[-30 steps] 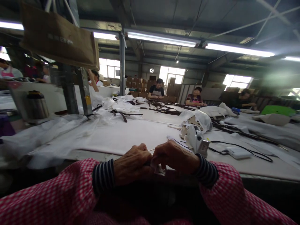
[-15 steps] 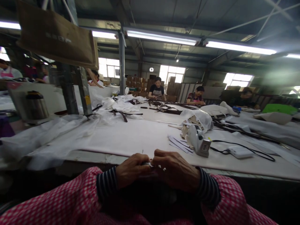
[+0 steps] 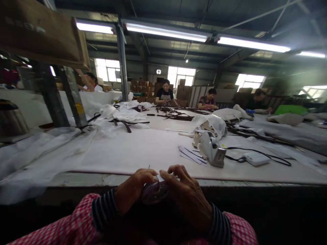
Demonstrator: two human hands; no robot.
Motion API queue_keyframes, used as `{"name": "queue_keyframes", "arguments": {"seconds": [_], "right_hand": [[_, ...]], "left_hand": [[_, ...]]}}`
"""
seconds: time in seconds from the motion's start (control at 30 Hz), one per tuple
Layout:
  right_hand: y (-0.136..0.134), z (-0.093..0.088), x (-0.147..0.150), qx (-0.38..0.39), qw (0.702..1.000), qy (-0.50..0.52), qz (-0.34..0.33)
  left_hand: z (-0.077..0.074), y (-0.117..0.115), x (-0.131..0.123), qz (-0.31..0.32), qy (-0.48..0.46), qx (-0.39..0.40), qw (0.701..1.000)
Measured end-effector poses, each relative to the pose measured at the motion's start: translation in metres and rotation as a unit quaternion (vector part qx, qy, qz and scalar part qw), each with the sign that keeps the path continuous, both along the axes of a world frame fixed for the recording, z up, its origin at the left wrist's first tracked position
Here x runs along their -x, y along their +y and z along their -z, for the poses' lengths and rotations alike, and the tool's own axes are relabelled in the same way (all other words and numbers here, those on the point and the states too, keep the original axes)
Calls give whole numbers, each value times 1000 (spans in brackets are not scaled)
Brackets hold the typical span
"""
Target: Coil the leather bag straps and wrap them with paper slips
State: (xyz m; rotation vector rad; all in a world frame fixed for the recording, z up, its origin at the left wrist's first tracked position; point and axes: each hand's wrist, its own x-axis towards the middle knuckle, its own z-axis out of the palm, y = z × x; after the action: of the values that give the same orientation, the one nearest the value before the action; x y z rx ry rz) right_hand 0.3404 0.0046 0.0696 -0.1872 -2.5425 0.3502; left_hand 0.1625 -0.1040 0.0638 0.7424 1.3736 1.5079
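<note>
My left hand and my right hand are close together just in front of the table edge, both closed on one small bundle. The bundle looks greyish purple and glossy, perhaps wrapped in clear film; its kind cannot be made out. A white paper strip lies across its top, pinched by both thumbs. Fingers hide much of the underside. Beyond my right hand, several loose white paper strips lie on the table, beside a grey-and-white tape dispenser.
The white-topped table spreads ahead. Clear plastic sheeting hangs over its left edge near a metal post. A white box with a black cord lies right. Dark straps are heaped farther back, where a person works.
My hands have turned so the bundle and the white strip over it now show between them. The head view has shifted slightly right and down.
</note>
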Motion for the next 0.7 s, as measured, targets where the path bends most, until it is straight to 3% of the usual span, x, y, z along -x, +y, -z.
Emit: {"name": "queue_keyframes", "arguments": {"seconds": [0.13,0.23,0.33,0.4,0.47,0.57,0.63,0.7], "right_hand": [[5,-3,-5,22,1000,5,16],[8,-3,-9,69,998,5,14],[26,-5,-17,113,992,40,24],[51,-10,-28,137,984,95,65],[86,-19,-45,157,966,158,133],[146,-35,-75,159,927,223,257],[181,-39,-90,229,899,195,319],[205,-37,-99,291,881,153,339]], "left_hand": [[-9,7,-6,79,39,9,996],[-15,14,-3,118,271,-7,955],[-9,33,15,28,550,-90,830],[4,52,33,-35,655,-144,741],[22,71,51,-61,709,-163,684],[49,89,70,-37,735,-155,660],[62,93,76,-17,737,-154,658],[70,93,78,-12,732,-161,662]]}}
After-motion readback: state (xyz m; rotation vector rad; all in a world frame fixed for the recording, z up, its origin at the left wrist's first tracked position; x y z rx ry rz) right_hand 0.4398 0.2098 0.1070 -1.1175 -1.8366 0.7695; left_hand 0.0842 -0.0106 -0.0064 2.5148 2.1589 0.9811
